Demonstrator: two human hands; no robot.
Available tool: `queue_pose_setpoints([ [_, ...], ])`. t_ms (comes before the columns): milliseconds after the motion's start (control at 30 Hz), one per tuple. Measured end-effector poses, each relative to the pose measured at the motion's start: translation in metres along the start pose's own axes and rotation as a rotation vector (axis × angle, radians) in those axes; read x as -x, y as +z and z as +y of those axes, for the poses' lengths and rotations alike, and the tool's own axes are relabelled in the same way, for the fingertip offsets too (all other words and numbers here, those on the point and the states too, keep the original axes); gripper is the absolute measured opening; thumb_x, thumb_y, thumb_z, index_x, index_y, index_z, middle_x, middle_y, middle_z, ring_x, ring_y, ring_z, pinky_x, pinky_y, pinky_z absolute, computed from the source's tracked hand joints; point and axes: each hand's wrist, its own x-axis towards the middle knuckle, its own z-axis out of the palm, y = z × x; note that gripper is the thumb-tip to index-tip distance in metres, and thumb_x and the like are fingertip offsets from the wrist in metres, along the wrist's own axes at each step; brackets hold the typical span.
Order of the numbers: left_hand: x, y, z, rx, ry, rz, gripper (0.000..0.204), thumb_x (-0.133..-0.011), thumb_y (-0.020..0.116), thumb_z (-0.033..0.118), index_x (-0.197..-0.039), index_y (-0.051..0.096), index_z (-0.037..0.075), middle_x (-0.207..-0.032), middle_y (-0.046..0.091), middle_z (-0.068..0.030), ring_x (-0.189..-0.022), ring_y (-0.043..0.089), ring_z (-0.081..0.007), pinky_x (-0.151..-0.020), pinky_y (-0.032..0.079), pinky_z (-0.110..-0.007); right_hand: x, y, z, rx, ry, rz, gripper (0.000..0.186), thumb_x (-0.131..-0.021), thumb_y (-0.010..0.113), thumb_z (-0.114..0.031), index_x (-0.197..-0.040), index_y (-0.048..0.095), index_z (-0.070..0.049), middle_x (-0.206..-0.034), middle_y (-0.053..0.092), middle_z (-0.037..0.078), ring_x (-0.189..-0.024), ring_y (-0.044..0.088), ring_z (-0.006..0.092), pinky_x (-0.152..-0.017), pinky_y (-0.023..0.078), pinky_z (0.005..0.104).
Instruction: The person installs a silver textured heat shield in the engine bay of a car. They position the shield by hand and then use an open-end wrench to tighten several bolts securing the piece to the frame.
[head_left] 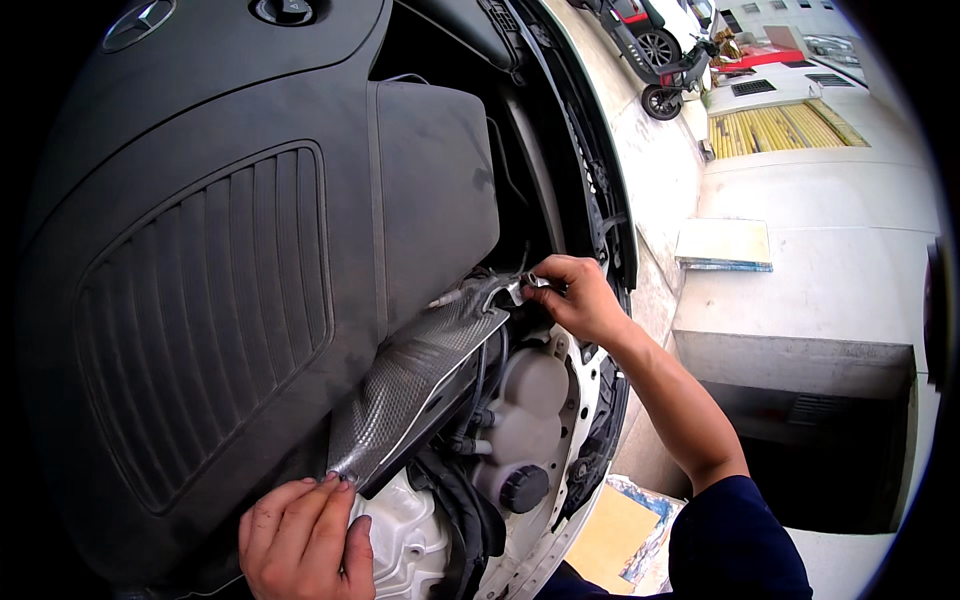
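Looking down into the engine bay, I take the silver heat shield (415, 385) as my landmark: a dimpled metal panel lying slantwise just beside the big black engine cover (210, 300), which fills everything to its left. My left hand (305, 540) sits at the shield's lower end, fingertips pressed on its bottom corner, fingers curled but not closed round anything that I can see. My right hand (580, 298) is at the shield's upper end, fingers pinched on a small shiny metal tool (525, 283) right where the shield's top edge meets the dark gap behind it; what the tool's tip bears on is hidden. Just to the right of the shield, below my right hand, stands the whitish coolant reservoir (535, 400) with its black cap (523, 488) at the near end. Black hoses (470, 500) run between the shield and the reservoir. Well to the right of the shield, beyond the car's edge, lies the pale concrete floor (800, 190), with a parked scooter (670, 85) far off at the top.
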Motion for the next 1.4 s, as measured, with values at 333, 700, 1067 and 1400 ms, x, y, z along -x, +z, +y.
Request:
queue_pose_setpoints([
  [333,0.002,0.020,0.001,-0.077,0.037,0.108,0.028,-0.072,0.070,0.002,-0.099,0.068,-0.006,-0.092,0.068,-0.0164,-0.093,0.062,-0.0323,-0.083,0.047,-0.042,-0.001,-0.007,0.016,0.490,-0.516,-0.071,0.018,-0.074,0.061,0.000,-0.092,0.059,-0.004,-0.093,0.059,0.009,-0.090,0.063,0.0291,-0.074,0.054,0.0394],
  [700,-0.012,0.043,0.035,-0.341,0.133,0.265,0.037,-0.077,0.070,0.002,-0.113,0.064,-0.004,-0.112,0.064,-0.0173,-0.108,0.060,-0.0343,-0.094,0.046,-0.040,-0.031,-0.033,0.016,0.487,-0.757,-0.279,0.026,-0.070,0.067,0.000,-0.095,0.068,-0.004,-0.097,0.066,0.011,-0.092,0.065,0.0347,-0.080,0.054,0.0430],
  [1067,-0.113,0.163,0.065,-0.529,-0.036,0.174,0.011,-0.078,0.070,0.007,-0.082,0.063,0.001,-0.078,0.063,-0.0118,-0.075,0.062,-0.0326,-0.068,0.049,-0.042,-0.037,-0.016,0.031,0.183,-0.697,-0.226,0.014,-0.067,0.068,0.003,-0.081,0.066,0.005,-0.084,0.068,0.022,-0.082,0.068,0.0398,-0.077,0.057,0.0419],
  [1400,-0.111,0.182,0.064,-0.562,-0.070,0.271,0.006,-0.077,0.065,0.002,-0.076,0.059,0.000,-0.077,0.062,-0.0119,-0.076,0.062,-0.0312,-0.070,0.050,-0.041,-0.017,-0.072,0.033,0.048,-0.694,-0.100,0.011,-0.082,0.069,-0.003,-0.089,0.064,0.004,-0.076,0.065,0.021,-0.077,0.065,0.0392,-0.070,0.050,0.0435],
])
